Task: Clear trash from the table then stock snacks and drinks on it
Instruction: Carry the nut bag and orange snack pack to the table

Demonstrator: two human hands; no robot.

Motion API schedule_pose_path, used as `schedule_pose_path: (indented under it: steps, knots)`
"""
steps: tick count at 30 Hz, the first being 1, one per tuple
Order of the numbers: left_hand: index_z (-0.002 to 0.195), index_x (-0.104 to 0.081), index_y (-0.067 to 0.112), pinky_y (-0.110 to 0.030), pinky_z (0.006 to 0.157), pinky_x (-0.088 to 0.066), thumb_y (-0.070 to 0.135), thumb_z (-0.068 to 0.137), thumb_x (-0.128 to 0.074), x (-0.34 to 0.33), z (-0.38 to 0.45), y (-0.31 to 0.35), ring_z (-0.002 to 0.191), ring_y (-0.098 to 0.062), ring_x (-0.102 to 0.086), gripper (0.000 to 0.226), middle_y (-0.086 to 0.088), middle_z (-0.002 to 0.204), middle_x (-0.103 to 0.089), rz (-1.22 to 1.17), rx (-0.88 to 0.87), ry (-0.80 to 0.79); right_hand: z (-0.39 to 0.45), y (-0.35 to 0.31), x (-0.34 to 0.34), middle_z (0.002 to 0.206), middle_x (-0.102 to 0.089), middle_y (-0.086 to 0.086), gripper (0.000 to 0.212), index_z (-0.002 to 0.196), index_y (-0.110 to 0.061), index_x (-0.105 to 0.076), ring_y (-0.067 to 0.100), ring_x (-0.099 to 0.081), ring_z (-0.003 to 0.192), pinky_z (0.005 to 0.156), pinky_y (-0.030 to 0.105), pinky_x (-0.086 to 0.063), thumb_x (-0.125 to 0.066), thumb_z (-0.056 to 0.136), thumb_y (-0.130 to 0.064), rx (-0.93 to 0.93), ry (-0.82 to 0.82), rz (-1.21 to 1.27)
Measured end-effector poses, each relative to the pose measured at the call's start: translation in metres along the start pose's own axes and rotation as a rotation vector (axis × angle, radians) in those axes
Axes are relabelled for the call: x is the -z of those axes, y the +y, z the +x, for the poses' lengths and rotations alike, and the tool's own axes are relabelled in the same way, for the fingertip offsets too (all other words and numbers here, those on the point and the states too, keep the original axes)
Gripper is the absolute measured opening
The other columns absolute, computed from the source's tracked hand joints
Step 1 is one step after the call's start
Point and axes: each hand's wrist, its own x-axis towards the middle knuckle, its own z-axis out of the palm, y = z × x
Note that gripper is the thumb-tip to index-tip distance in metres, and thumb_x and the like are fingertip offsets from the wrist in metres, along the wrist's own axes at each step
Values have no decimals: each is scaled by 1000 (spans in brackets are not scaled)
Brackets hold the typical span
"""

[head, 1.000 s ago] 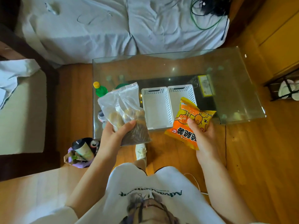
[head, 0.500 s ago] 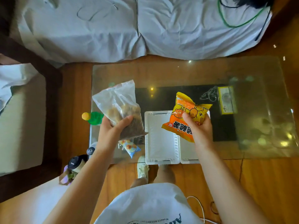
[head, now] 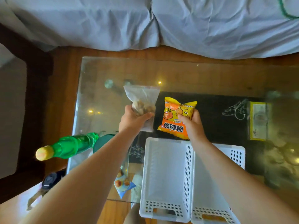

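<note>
My left hand (head: 132, 118) grips a clear zip bag of brown snacks (head: 142, 101) over the middle of the glass table (head: 100, 73). Beside it, my right hand (head: 192, 125) holds an orange and yellow snack packet (head: 175, 120). Both packs hang just beyond two empty white perforated baskets (head: 163, 172) that stand side by side at the table's near edge. A green bottle with a yellow cap (head: 68, 145) stands at the table's left edge. A small blue snack pack (head: 123, 185) lies near the front left.
A bed with white sheets (head: 161, 23) runs along the far side. A yellow-framed card (head: 258, 121) lies at the table's right. A bag of trash with a dark cup lid (head: 50, 181) sits on the floor at the left. A dark mat (head: 215, 125) shows under the glass.
Both hands have moved forward over the table, carrying the two snack packs past the baskets. The camera has leaned in closer over the table.
</note>
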Motion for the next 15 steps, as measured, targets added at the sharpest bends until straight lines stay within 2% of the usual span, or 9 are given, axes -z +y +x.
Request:
schedule_pose_path:
  steps: [2,4,6,10,15]
  knots:
    - [106,-41,22,-35,75,-50,48,68,-75,-10,19,-12,75,-14,-55,57,7,85,-54,93,67,-21,19,12,-5,107,-56,-4,41,124,-20,-41,11,-59,91,72,27,-50,-60,87,-23,-27,-9,-74]
    - [113,-42,18,-41,83,-52,46,70,-74,-18,32,-22,84,-21,-56,61,3,91,-53,116,120,-37,35,22,-8,111,-54,-4,45,125,-20,-40,17,-57,98,80,33,-49,-61,87,-25,-55,-12,-137]
    - [118,-41,17,-41,85,-51,44,71,-75,-23,43,-30,87,-23,-54,64,2,94,-52,110,148,-47,47,30,-11,111,-52,-4,47,127,-19,-39,16,-55,99,80,32,-47,-62,86,-26,-95,-22,-169]
    - [122,-39,17,-34,71,-44,42,72,-73,-30,51,-38,83,-21,-51,66,3,93,-50,127,162,-66,60,40,-16,115,-51,-3,53,131,-18,-37,15,-52,100,79,31,-46,-63,86,-24,-123,-51,-231]
    - [125,-39,16,-33,72,-43,40,75,-72,-34,55,-42,84,-20,-50,64,0,101,-53,176,145,-65,62,47,-17,129,-50,6,51,131,-16,-40,21,-53,113,84,32,-47,-62,86,-28,-119,-53,-345]
